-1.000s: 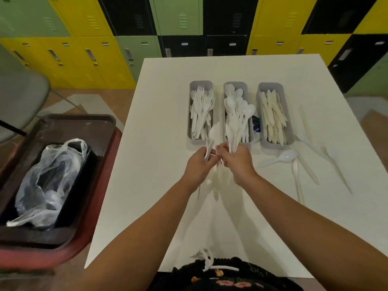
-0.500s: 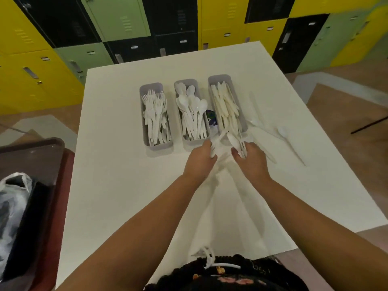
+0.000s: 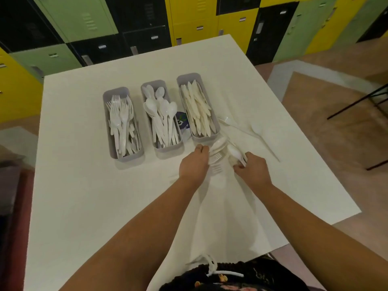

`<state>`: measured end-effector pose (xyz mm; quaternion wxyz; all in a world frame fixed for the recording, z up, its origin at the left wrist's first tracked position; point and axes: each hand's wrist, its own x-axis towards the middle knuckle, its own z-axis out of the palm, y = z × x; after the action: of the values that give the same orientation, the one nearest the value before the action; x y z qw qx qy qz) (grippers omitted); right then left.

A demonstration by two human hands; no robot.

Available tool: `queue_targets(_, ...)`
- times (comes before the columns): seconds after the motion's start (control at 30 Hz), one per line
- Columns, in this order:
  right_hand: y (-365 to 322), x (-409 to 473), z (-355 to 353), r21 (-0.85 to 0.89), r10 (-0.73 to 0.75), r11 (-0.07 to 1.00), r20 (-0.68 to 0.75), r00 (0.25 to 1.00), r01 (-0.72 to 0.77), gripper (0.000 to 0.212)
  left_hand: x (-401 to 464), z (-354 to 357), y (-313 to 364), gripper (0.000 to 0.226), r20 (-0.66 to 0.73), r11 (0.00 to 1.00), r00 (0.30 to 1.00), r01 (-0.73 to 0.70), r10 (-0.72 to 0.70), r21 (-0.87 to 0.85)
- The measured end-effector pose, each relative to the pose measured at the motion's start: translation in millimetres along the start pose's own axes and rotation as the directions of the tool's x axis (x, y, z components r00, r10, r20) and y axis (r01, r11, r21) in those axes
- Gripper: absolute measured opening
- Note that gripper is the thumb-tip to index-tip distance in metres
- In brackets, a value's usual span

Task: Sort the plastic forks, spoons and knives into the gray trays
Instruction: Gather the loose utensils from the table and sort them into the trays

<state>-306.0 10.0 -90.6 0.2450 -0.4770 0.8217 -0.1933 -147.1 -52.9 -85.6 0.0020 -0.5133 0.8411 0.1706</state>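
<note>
Head camera: three gray trays stand side by side on a white table (image 3: 84, 196). The left tray (image 3: 122, 124) holds forks, the middle tray (image 3: 161, 114) holds spoons and the right tray (image 3: 197, 106) holds knives, each heaped too thickly to count. Wedged between the middle and right trays, a dark blue label (image 3: 183, 122) shows the large letters "GO"; the smaller print below them is too blurred to read.

Just in front of the right tray, the person's left hand (image 3: 194, 164) curls its fingers round a bunch of cutlery (image 3: 217, 155) in which a fork and a spoon bowl can be made out. The right hand (image 3: 252, 170) pinches a spoon (image 3: 235, 154) and some blurred pieces beside it. The two hands are close together above the tabletop.

Loose cutlery (image 3: 247, 131), at least two long-handled pieces, lies on the table right of the knife tray. Yellow, green and black lockers (image 3: 189, 19) line the wall behind.
</note>
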Motion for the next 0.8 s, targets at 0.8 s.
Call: queue_targets(0.8,-16,68,-10,-0.046,-0.156,0.986,0.045,0.987,0.158,0.036,18,-37,38,0.022,-0.009,0.708,0.950,0.226,-0.311,-0.669)
